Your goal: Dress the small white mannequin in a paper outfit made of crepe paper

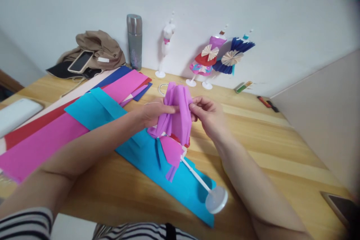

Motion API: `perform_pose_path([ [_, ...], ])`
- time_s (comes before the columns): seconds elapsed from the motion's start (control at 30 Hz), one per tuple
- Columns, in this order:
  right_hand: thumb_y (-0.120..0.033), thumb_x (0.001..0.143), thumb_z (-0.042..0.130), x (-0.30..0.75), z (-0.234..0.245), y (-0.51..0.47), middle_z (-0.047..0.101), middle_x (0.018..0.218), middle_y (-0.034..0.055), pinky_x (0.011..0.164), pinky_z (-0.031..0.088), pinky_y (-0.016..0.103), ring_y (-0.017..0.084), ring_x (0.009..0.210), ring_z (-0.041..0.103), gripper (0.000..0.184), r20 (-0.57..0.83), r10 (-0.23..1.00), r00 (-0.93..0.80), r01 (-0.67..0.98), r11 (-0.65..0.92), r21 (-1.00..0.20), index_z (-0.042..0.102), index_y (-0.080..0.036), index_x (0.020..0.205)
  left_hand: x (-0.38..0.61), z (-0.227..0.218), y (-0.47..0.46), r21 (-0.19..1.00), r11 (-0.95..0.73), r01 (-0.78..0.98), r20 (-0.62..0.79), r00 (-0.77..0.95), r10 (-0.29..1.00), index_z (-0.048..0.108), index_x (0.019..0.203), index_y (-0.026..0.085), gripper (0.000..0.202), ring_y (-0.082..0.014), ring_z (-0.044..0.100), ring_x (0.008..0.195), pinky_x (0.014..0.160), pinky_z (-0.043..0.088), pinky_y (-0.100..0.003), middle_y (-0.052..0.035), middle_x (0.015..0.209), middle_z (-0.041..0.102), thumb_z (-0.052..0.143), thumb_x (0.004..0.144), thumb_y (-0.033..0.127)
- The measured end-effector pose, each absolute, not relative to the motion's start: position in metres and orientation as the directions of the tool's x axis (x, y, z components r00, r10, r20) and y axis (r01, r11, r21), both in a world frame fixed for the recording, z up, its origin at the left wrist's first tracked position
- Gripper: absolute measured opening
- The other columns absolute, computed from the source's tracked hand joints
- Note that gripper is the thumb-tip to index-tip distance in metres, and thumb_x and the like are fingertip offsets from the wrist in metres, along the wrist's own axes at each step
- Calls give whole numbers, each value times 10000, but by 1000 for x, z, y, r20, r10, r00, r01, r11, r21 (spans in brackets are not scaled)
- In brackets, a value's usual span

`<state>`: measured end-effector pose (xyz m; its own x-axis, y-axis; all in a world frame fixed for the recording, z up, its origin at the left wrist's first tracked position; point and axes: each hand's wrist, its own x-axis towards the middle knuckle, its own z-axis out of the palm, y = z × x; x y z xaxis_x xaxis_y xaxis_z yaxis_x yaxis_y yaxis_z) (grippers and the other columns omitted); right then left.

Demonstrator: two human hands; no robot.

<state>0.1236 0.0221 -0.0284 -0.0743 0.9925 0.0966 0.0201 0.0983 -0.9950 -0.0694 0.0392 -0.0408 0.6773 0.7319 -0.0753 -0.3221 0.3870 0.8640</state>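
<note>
A piece of purple crepe paper (180, 112), gathered in soft folds, is held up between my two hands over the table. My left hand (157, 112) grips its left side, thumb laid across the front. At the right edge, my right hand (206, 114) pinches the same paper between thumb and fingers. Below and partly behind the paper, a small dress-form stand (197, 174) lies tilted, its round white base towards me. Pink, purple and red paper dresses the form, and its upper part is hidden. Under it stretches a long blue paper strip (180, 191).
Coloured paper sheets (70, 131) spread across the left. At the back stand a grey thermos (135, 43), a mostly white dress form (166, 45) and two paper-dressed forms (206, 60). A brown bag or cloth (98, 47) with a phone (81, 62) sits back left. Another phone (339, 206) lies right.
</note>
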Motion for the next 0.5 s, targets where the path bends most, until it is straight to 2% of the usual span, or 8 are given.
perform_pose_path([
  [0.17, -339, 662, 873, 117, -31, 15, 623, 570, -39, 468, 487, 273, 134, 491, 567, 230, 149, 982, -116, 33, 153, -988, 667, -245, 705, -66, -36, 32, 885, 365, -289, -117, 621, 775, 749, 917, 105, 385, -240, 738, 834, 778, 576, -346, -111, 877, 770, 941, 629, 274],
  [0.27, -326, 647, 896, 116, -30, 11, 676, 679, -8, 576, 564, 323, 207, 704, 672, 242, 206, 971, -121, 8, 208, -978, 665, -264, 684, -67, -32, 29, 922, 299, -247, -140, 508, 850, 754, 909, 122, 276, -200, 719, 772, 748, 566, -324, -74, 840, 762, 894, 697, 230],
  [0.33, -322, 649, 900, 115, -28, 9, 695, 729, 6, 637, 589, 345, 238, 824, 693, 250, 231, 965, -125, 7, 234, -972, 656, -266, 666, -68, -29, 27, 949, 245, -199, -128, 467, 875, 756, 882, 130, 224, -201, 714, 766, 737, 562, -321, -61, 819, 756, 876, 719, 227],
  [0.4, -324, 654, 898, 116, -27, 8, 697, 740, 9, 666, 596, 354, 241, 842, 691, 251, 235, 962, -141, 8, 238, -971, 655, -264, 651, -70, -26, 25, 970, 193, -149, -106, 455, 884, 759, 863, 133, 221, -221, 717, 787, 754, 563, -337, -60, 804, 751, 879, 718, 250],
  [0.5, -333, 641, 904, 117, -24, 9, 682, 714, 1, 631, 580, 340, 211, 748, 668, 248, 227, 965, -128, -3, 229, -973, 666, -262, 629, -72, -23, 25, 971, 179, -158, -86, 470, 878, 764, 904, 134, 308, -247, 726, 863, 821, 566, -366, -70, 851, 761, 919, 673, 267],
])
